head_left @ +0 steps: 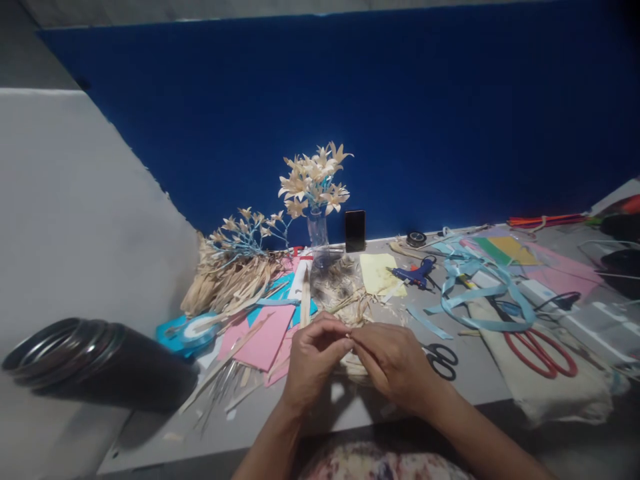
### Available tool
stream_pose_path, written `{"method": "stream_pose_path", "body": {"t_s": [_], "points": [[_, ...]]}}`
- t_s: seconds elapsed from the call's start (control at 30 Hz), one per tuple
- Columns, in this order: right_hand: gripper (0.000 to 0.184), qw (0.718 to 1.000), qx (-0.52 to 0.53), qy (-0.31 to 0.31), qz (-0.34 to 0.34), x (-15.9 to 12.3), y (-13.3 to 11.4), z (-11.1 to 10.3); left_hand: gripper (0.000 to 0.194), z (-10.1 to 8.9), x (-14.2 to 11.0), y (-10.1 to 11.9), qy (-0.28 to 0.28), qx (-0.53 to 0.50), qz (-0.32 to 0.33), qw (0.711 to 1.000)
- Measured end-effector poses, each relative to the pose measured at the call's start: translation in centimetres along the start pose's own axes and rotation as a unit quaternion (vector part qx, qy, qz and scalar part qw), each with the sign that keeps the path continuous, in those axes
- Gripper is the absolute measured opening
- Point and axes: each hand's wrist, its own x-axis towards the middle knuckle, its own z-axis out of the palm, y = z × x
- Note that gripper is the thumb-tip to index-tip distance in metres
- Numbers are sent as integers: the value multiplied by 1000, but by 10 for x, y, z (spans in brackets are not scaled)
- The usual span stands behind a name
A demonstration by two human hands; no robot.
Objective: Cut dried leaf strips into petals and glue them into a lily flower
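My left hand [319, 353] and my right hand [387, 353] meet over the front of the table. Their thumbs and fingertips are pinched together at one spot, where something small and pale barely shows; I cannot make out what it is. Beneath the hands lies a pale coil of dried strips [354, 368], partly covered by them. Just beyond, more thin dried strips [361, 308] are scattered. To the right of my right hand rest black-handled scissors [442, 361]. Pink paper sheets [265, 337] spread out to the left of my left hand.
A clear vase [318, 237] of pale flowers [315, 177] stands at the back beside a phone [355, 231]. A blue glue gun [416, 272] lies on yellow paper [379, 272]. Light-blue ribbon [487, 323] and red-handled scissors [543, 353] are at right. A dark bottle [110, 367] leans at left.
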Motion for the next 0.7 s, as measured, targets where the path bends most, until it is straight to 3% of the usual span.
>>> {"method": "stream_pose_path", "body": {"t_s": [0.23, 0.4, 0.47, 0.57, 0.7], "points": [[28, 1000, 3, 2, 15, -7, -13, -1, 6, -2, -14, -4, -6, -30, 6, 1000], [24, 996, 67, 17, 61, -14, -22, -4, 17, 6, -22, -6, -1, -32, -2, 999], [23, 983, 150, 17, 107, -15, -21, -4, 20, 9, -23, -8, 5, -32, -8, 999], [35, 940, 290, 14, 176, -14, -14, 0, 22, 13, -21, -10, 18, -45, -20, 999], [40, 913, 359, 63, 182, -11, 0, 9, 23, 17, -14, -10, 35, -85, -47, 995]]}}
